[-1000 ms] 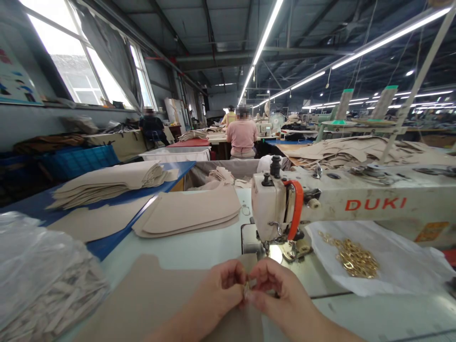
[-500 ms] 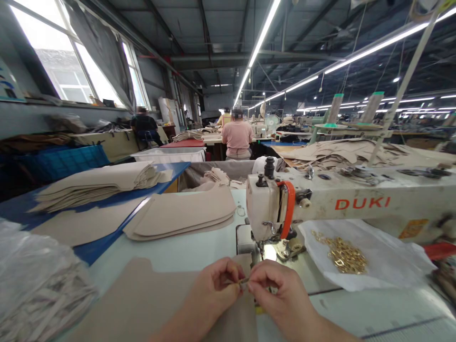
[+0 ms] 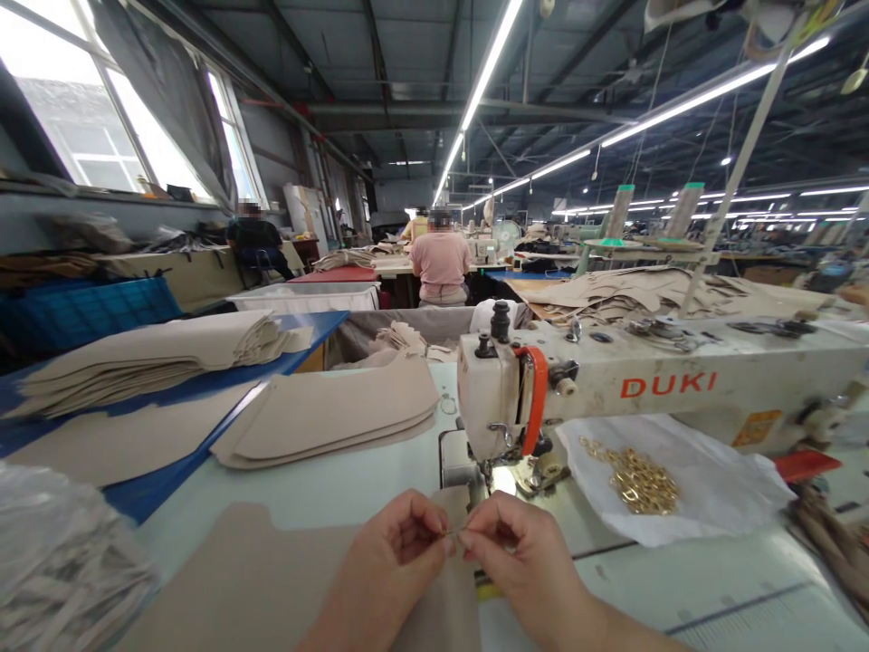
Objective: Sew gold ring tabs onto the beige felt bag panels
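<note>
In front of the sewing machine [image 3: 485, 398], my left hand [image 3: 397, 557] and my right hand [image 3: 526, 548] meet fingertip to fingertip. Each is closed in a pinch on a small thin piece [image 3: 456, 532] between them, too small to name. Below my hands lies a flat beige panel [image 3: 299, 561], partly covered by my left hand and forearm. Its upper right corner reaches close to the lit needle area. Right of the machine head, a heap of gold metal rings [image 3: 644, 484] rests on a white sheet [image 3: 720, 493].
A stack of beige panels [image 3: 339, 407] lies left of the machine; a taller stack [image 3: 156, 349] sits on the blue table [image 3: 319, 335]. A clear plastic bag [image 3: 61, 561] of scraps is at the near left. A person in pink [image 3: 440, 258] sits ahead.
The view has turned slightly right, so the surroundings sit further left. My hands stay pinched together over the panel, with the fingers shifted a little around the small piece.
</note>
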Demonstrator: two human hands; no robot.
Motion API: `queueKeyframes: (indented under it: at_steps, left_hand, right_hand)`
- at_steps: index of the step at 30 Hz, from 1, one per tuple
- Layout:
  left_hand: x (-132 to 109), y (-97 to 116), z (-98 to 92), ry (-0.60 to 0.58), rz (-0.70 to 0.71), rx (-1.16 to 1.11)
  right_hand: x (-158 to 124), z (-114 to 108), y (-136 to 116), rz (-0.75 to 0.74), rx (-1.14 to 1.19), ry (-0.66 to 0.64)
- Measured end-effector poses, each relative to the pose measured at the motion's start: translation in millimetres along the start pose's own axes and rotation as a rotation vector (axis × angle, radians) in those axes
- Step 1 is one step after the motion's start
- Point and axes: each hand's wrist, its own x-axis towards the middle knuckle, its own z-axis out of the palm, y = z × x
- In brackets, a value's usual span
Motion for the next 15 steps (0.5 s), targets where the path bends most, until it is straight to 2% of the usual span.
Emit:
queueKeyframes:
  at_steps: [4,6,10,15]
  left_hand:
    - [-1.2,0.2,-0.5,0.028,0.013,0.037]
    - [-1.3,0.6,-0.5,0.033,0.022,0.054]
    - [-1.9,1.6,0.1,0.022,0.038,0.073]
    - [-3.0,1.2,-0.3,0.020,0.048,0.114]
  right_hand:
    - [-0.8,-2.9,-0.7,0.063,0.181,-0.058]
    - [-0.6,-4.2,-1.8,0.086,0.193,-0.069]
    - [-0.8,-6.4,-4.2,0.078,0.059,-0.091]
    - [-3.0,-8.5,-6.7,-0.082,-0.255,-0.102]
